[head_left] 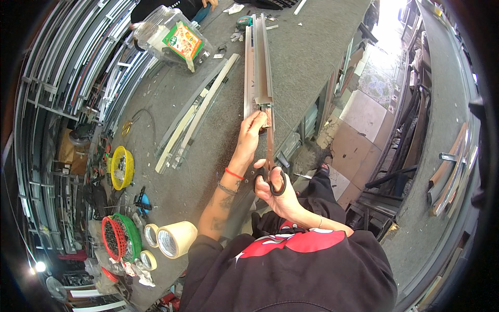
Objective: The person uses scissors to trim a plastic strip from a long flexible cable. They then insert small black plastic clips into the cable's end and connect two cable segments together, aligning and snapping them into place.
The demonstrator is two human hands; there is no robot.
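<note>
A long pale metal profile (pixel 262 67) lies lengthwise on the grey workbench, its near end toward me. My left hand (pixel 251 127) is closed at that near end, thumb and fingers pinched around it. My right hand (pixel 283 200) grips a pair of scissors (pixel 270 148), fingers through the black handles. The blades point away from me and reach the profile's end beside my left fingertips; whether they touch it is hard to tell. A small brownish piece (pixel 267 117) shows there, its kind unclear.
Left of the profile lie thin strips (pixel 195 114). A clear plastic jar (pixel 171 39), a yellow basket (pixel 122 167), red (pixel 112 236) and green baskets (pixel 127 234), and tape rolls (pixel 176 239) stand farther left. The bench edge (pixel 306 112) drops to a tiled floor (pixel 358 135). Another person's hand (pixel 210 4) shows at the top.
</note>
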